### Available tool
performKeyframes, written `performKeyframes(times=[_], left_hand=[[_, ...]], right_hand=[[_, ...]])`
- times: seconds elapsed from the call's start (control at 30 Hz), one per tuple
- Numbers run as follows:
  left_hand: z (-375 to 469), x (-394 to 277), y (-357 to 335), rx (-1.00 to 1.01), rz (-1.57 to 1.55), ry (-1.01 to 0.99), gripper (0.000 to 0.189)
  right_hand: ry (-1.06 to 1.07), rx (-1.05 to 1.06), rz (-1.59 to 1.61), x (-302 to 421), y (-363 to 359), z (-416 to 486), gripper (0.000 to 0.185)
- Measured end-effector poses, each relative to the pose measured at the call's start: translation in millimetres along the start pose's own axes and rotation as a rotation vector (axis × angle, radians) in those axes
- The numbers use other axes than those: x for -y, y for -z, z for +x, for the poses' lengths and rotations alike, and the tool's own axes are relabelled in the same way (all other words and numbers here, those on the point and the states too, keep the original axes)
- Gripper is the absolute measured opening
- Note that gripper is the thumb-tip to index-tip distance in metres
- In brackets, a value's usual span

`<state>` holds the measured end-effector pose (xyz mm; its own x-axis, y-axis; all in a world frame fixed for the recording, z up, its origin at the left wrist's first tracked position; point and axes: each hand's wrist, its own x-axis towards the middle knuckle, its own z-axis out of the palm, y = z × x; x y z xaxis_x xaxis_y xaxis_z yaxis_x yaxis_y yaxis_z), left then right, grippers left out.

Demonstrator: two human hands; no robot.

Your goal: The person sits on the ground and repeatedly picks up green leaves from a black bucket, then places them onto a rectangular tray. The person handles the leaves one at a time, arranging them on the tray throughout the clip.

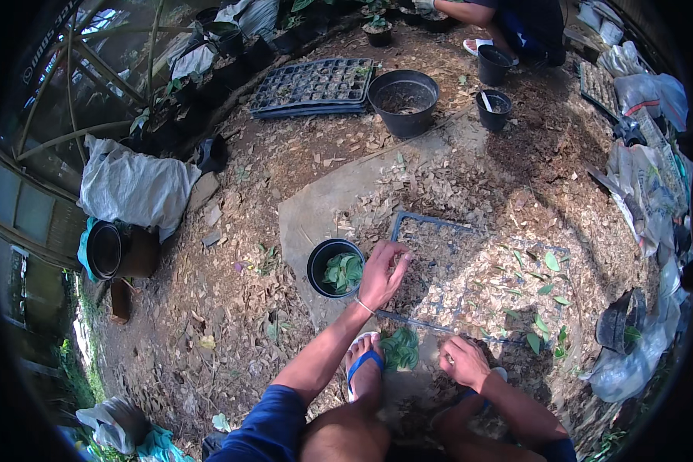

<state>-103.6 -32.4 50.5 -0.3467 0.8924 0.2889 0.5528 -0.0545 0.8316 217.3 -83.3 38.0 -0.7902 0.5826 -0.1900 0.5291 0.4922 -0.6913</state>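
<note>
My left hand (384, 274) hangs with bent fingers over the left side of a black seedling tray (401, 222) covered in pale wood chips. Just left of it stands a black plastic pot (315, 277) with cut green leaves (343, 272) inside. My right hand (465, 364) is curled low by the tray's near edge; its fingertips are partly hidden, and I cannot make out anything in either hand. A pile of green leaves (401, 348) lies on the ground between my foot and my right hand. Several leaf cuttings (551, 261) stand or lie on the tray's right half.
Beyond are stacked seedling trays (312, 86), a wide black pot (404, 104) and a smaller pot (492, 110) with a white stick. A person (525, 29) crouches at the back. Plastic bags (649, 185) line the right; a white sack (136, 182) sits left.
</note>
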Motion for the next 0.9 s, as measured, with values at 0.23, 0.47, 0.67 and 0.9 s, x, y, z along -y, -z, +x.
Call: performKeyframes(times=[0.23,0.47,0.67,0.9], left_hand=[[16,50,94,0.037,0.259,0.325,0.017],[2,92,99,0.488,0.882,0.548,0.021],[-11,107,83,0.502,0.903,0.573,0.022],[-7,104,91,0.461,0.834,0.597,0.021]], right_hand=[[-0.03,0.517,-0.078,-13,-20,-17,0.028],[0.036,0.35,-0.127,2,-13,12,0.027],[0.114,0.233,-0.165,12,-4,12,0.026],[0.036,0.327,-0.208,4,0,-15,0.023]])
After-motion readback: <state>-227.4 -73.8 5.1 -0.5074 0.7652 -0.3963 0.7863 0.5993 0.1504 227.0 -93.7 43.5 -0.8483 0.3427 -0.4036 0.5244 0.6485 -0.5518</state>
